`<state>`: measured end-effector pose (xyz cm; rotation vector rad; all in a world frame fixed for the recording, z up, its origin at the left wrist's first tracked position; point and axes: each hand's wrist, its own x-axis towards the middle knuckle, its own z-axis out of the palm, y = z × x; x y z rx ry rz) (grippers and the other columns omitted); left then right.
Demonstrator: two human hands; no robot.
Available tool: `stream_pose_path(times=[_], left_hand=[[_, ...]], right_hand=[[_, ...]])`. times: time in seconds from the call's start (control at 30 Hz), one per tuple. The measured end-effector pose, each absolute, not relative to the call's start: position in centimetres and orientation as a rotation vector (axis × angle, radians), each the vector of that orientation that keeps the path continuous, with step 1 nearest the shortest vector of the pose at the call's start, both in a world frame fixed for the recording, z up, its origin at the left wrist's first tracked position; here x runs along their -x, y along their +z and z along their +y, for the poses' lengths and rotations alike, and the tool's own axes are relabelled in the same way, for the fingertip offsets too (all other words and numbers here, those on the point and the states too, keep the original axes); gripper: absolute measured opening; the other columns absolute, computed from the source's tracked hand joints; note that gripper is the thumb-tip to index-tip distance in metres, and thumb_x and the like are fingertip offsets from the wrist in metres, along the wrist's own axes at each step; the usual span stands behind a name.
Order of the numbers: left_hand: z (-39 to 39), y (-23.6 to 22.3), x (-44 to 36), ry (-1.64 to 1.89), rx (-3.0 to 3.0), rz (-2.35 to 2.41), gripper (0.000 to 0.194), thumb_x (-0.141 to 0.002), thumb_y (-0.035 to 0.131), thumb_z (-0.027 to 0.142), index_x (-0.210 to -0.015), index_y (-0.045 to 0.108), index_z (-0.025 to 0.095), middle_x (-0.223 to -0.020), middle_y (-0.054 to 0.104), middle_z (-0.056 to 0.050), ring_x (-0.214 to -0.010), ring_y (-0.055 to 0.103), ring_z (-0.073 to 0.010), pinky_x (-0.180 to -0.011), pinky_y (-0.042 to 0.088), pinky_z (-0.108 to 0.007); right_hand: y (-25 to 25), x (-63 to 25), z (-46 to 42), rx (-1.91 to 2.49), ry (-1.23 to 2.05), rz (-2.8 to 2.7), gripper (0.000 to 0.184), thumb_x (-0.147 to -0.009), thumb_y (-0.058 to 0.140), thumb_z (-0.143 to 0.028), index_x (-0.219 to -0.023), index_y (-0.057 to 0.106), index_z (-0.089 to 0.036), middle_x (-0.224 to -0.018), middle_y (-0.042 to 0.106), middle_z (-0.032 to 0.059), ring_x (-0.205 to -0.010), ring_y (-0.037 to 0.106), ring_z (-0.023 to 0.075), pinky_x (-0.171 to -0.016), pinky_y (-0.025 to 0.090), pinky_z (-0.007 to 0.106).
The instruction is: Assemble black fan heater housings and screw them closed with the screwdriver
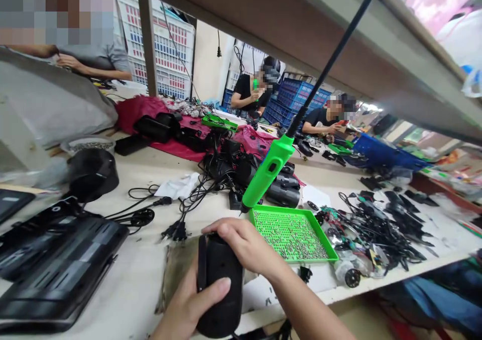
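At the lower centre of the frame, a black plastic housing [223,307] stands roughly upright, held between the left hand [192,300], whose thumb presses across its front, and the right hand [250,244], curled over its top end. Just above, a green electric screwdriver [268,173] hangs tilted, its tip near the left corner of a green tray [327,240] of small screws [291,234] right of centre.

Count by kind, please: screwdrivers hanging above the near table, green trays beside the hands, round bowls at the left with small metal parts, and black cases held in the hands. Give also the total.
Hanging screwdriver: 1
Green tray: 1
Round bowl: 1
Held black case: 1
Total: 4
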<state>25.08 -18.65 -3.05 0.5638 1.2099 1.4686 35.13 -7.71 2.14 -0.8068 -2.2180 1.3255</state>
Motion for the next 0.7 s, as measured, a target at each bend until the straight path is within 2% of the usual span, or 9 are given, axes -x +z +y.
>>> stream_pose_path(times=[0.1, 0.2, 0.23, 0.3, 0.33, 0.4, 0.47, 0.53, 0.7], left_hand=[[-18.4, -3.1, -25.0, 1.473, -0.502, 1.191, 0.07, -0.059, 0.081, 0.05, -0.122, 0.064, 0.025, -0.123, 0.068, -0.007, -0.125, 0.053, -0.0357, -0.108, 0.039, -0.046], [-18.1, -3.4, -24.9, 1.542, -0.439, 1.17, 0.072, -0.058, 0.083, 0.048, -0.123, 0.063, 0.026, -0.131, 0.064, -0.007, -0.131, 0.048, -0.0344, -0.111, 0.034, -0.046], [-18.1, -3.6, -24.8, 1.568, -0.394, 1.15, 0.074, -0.058, 0.084, 0.049, -0.125, 0.062, 0.027, -0.133, 0.063, -0.007, -0.132, 0.048, -0.0341, -0.111, 0.034, -0.046], [-17.9, -4.1, -24.4, 1.579, -0.212, 1.048, 0.082, -0.057, 0.081, 0.059, -0.13, 0.058, 0.029, -0.133, 0.063, -0.008, -0.129, 0.051, -0.0348, -0.109, 0.037, -0.049], [-17.8, -4.4, -24.1, 1.574, -0.094, 0.976, 0.086, -0.058, 0.077, 0.066, -0.132, 0.057, 0.028, -0.131, 0.065, -0.009, -0.127, 0.053, -0.0358, -0.107, 0.04, -0.05], [-17.6, -4.7, -23.6, 1.578, 0.103, 0.864, 0.085, -0.064, 0.066, 0.075, -0.13, 0.059, 0.022, -0.125, 0.068, -0.013, -0.126, 0.054, -0.0369, -0.104, 0.043, -0.052], [-17.5, -4.9, -23.3, 1.627, 0.194, 0.865, 0.077, -0.075, 0.056, 0.074, -0.123, 0.064, 0.015, -0.122, 0.069, -0.016, -0.129, 0.051, -0.0351, -0.106, 0.042, -0.05], [-17.4, -5.0, -23.3, 1.684, 0.198, 0.925, 0.068, -0.083, 0.05, 0.068, -0.119, 0.066, 0.012, -0.125, 0.067, -0.016, -0.134, 0.046, -0.0314, -0.11, 0.038, -0.047], [-17.4, -6.4, -23.7, 1.835, 0.092, 1.007, 0.062, -0.081, 0.058, 0.065, -0.122, 0.065, 0.019, -0.143, 0.055, -0.009, -0.146, 0.025, -0.0248, -0.119, 0.019, -0.04]], right_hand=[[1.6, -33.8, -7.7, 0.84, 1.177, -2.104, 0.05, -0.098, 0.042, -0.056, -0.083, 0.071, -0.017, -0.082, 0.069, 0.0055, -0.081, 0.064, 0.02, -0.077, 0.046, 0.03], [0.5, -33.5, -8.2, 0.873, 1.014, -1.956, 0.047, -0.1, 0.039, -0.052, -0.079, 0.065, -0.018, -0.077, 0.065, 0.0048, -0.076, 0.06, 0.0185, -0.076, 0.045, 0.03], [0.2, -33.6, -8.5, 0.875, 0.972, -1.947, 0.044, -0.1, 0.038, -0.05, -0.086, 0.065, -0.018, -0.083, 0.066, 0.006, -0.082, 0.061, 0.0193, -0.08, 0.046, 0.03], [-0.2, -33.9, -9.5, 0.881, 0.92, -1.974, 0.038, -0.099, 0.042, -0.05, -0.111, 0.061, -0.019, -0.112, 0.065, 0.0099, -0.107, 0.06, 0.0223, -0.096, 0.044, 0.034], [-0.4, -34.1, -10.0, 0.903, 0.92, -1.999, 0.044, -0.096, 0.049, -0.051, -0.127, 0.054, -0.02, -0.129, 0.058, 0.0115, -0.122, 0.053, 0.024, -0.104, 0.04, 0.036], [-0.7, -34.4, -11.2, 1.001, 1.017, -2.084, 0.076, -0.084, 0.067, -0.053, -0.146, 0.035, -0.022, -0.15, 0.041, 0.0135, -0.139, 0.038, 0.0281, -0.113, 0.033, 0.043], [-1.1, -34.7, -12.2, 1.109, 1.161, -2.147, 0.095, -0.074, 0.078, -0.05, -0.15, 0.029, -0.02, -0.154, 0.036, 0.0155, -0.142, 0.035, 0.0316, -0.116, 0.029, 0.048], [-1.5, -34.8, -12.8, 1.148, 1.23, -2.146, 0.093, -0.074, 0.078, -0.046, -0.15, 0.032, -0.019, -0.153, 0.039, 0.0155, -0.142, 0.036, 0.0319, -0.118, 0.026, 0.049], [-2.1, -34.6, -13.2, 1.143, 1.265, -2.04, 0.086, -0.076, 0.075, -0.042, -0.149, 0.036, -0.016, -0.15, 0.044, 0.0159, -0.14, 0.04, 0.0307, -0.117, 0.029, 0.047]])
